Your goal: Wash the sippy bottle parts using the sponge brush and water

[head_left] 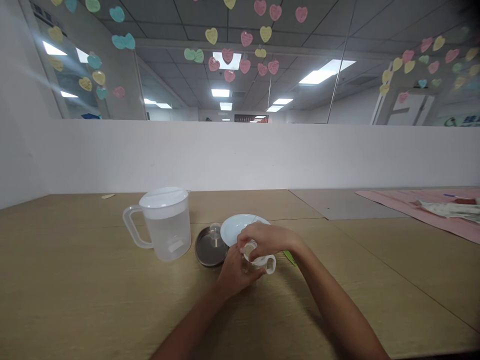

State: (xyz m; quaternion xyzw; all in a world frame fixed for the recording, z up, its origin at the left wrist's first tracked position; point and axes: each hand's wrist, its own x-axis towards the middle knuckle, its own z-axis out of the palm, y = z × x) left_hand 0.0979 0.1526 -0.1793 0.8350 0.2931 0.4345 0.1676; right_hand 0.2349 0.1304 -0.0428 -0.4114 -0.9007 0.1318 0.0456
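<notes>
My left hand [237, 272] is wrapped round the side of a clear cup with a handle [270, 265], low over the table in front of me. From above, my right hand [264, 239] reaches across the cup's top, its fingers curled on a small clear round piece [249, 247] at the mouth. Whether that piece is a lid or an insert I cannot tell. Just behind the hands lies a white plate [233, 226], partly covered by my right hand. On the left, a round dark metal tray [208, 254] carries a small clear glass piece [215, 231].
A large translucent lidded pitcher [170, 235] with liquid stands left of the tray. Something flat and green [290, 258] lies beneath my right wrist. At the far right is a pink cloth [423, 210] with white and red items. A white wall [240, 155] backs the table.
</notes>
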